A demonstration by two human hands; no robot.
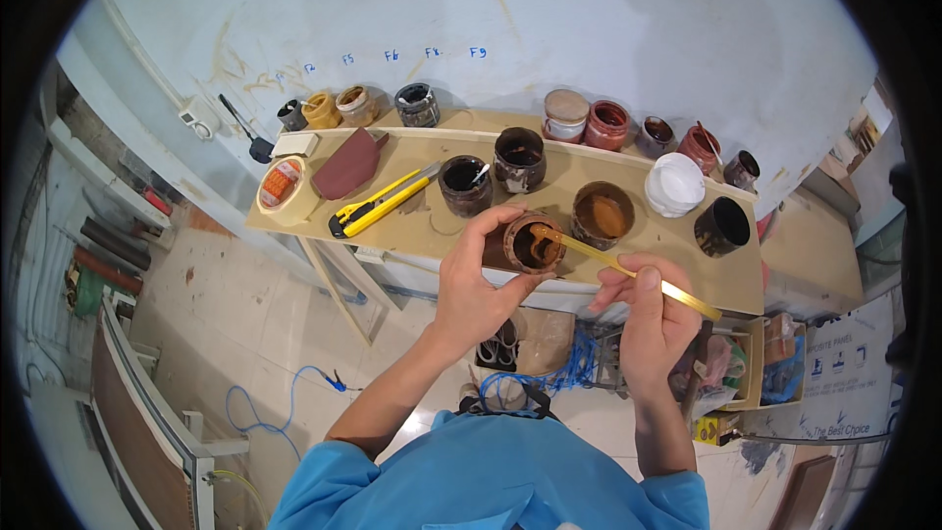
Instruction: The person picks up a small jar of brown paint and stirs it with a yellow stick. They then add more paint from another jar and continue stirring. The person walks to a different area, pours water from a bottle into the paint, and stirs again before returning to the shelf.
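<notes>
My left hand point(469, 287) is wrapped round a small stained jar point(512, 253) with brown and dark paint inside, tilted toward me at the table's front edge. In my right hand point(650, 322) is a thin golden-yellow stir stick point(596, 254), pinched between thumb and fingers. The stick's far end reaches into the jar's mouth and has brown paint on it. Just behind the held jar stands a wider pot point(601, 226) with orange-brown paint in it. Two dark paint jars, one point(465, 202) with a white stick inside and another point(519, 174), stand beyond my left hand.
On the tan table point(417, 245) lie a yellow utility knife point(385, 204), a maroon scraper-like piece point(345, 165) and a tape roll point(287, 191). A white tub point(675, 185) and black pot point(722, 227) stand right. Several paint jars line the wall. A blue hose point(291, 412) crosses the floor.
</notes>
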